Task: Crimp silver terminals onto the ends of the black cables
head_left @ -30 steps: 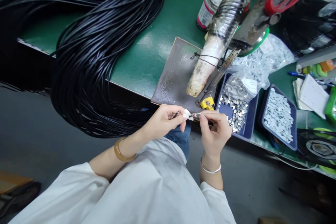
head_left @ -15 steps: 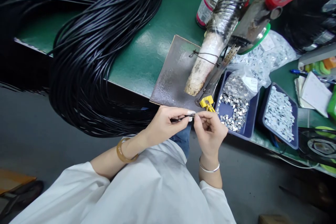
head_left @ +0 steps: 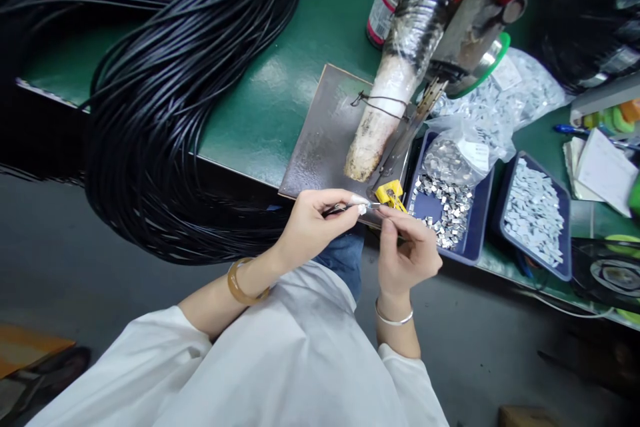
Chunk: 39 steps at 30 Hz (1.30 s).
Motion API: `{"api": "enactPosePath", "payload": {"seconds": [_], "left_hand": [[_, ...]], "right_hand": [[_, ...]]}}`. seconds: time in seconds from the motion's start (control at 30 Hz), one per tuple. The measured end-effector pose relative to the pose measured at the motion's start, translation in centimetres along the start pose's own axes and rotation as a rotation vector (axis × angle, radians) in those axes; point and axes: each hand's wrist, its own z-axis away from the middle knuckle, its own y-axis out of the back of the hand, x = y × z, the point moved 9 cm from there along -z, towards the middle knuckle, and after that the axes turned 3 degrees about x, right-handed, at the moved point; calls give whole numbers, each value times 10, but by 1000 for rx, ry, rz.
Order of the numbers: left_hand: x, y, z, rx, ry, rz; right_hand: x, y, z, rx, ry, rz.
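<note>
Hands numbered two: one left hand (head_left: 313, 227), one right hand (head_left: 407, 250). Bangles, two — one amber bangle (head_left: 234, 287), one silver bangle (head_left: 395, 322). White sleeves (head_left: 150, 353) made two. One small metal piece (head_left: 374, 205) showed at the left hand. Trays came to two, an inner tray (head_left: 427, 206) and an outer tray (head_left: 569, 233). Their metal bits (head_left: 453, 213) and pale pieces (head_left: 533, 217) ran past counting. Clear bags: two, an upper bag (head_left: 533, 90) and a lower bag (head_left: 450, 160). One each was noted of jar (head_left: 381, 13), wrapped hose (head_left: 413, 30), grey board (head_left: 315, 140), yellow item (head_left: 389, 191) and blue pen (head_left: 570, 129). Paper sheets (head_left: 606, 170) — at least two. Black cable formed one large bundle (head_left: 150, 107), its strands too many to count.
</note>
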Motion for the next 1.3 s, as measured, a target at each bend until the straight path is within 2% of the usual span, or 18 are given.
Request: {"api": "enactPosePath", "payload": {"seconds": [0.1,0.33,0.53,0.8,1.17,1.3], "left_hand": [[-2,-1,-2,-7,10,17],[0,1,-5,23,16,9],[4,3,-5,16,12,-4],[1,0,-6,-38,51,75],[4,2,-8,2,47,29],[3,2,-6,-17,51,21]], "right_hand": [[-2,-8,-1,-43,56,29],[4,-15,-6,-28,11,-35],[-3,-13,-11,-23,58,9],[2,-12,-1,-43,44,-64],[0,-13,-7,-80,36,-62],[-1,-15,-6,-95,39,-47]]}}
